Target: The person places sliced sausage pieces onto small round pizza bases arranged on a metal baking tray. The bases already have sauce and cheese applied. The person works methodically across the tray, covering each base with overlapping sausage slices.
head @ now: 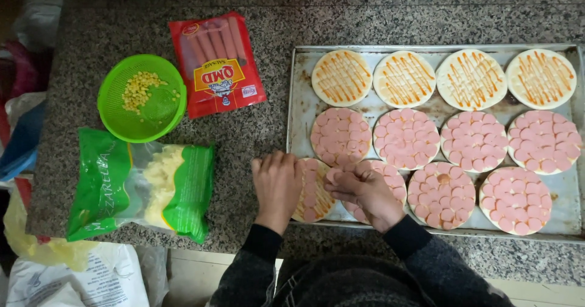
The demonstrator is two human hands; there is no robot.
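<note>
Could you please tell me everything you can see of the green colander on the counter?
The round green plastic colander sits upright on the speckled grey stone counter, left of the red sausage packet and above the green cheese bag. Its mesh-like perforated bowl holds a small heap of yellow corn kernels. No hand touches it.

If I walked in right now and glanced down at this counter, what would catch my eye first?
Probably the metal baking tray on the right, filled with rows of small round pizza bases: the far row striped with orange sauce, the nearer rows covered in pink sausage slices. At its near left corner, the left hand and right hand rest on a half-covered base. To the left sits a bright green colander of corn.
</note>
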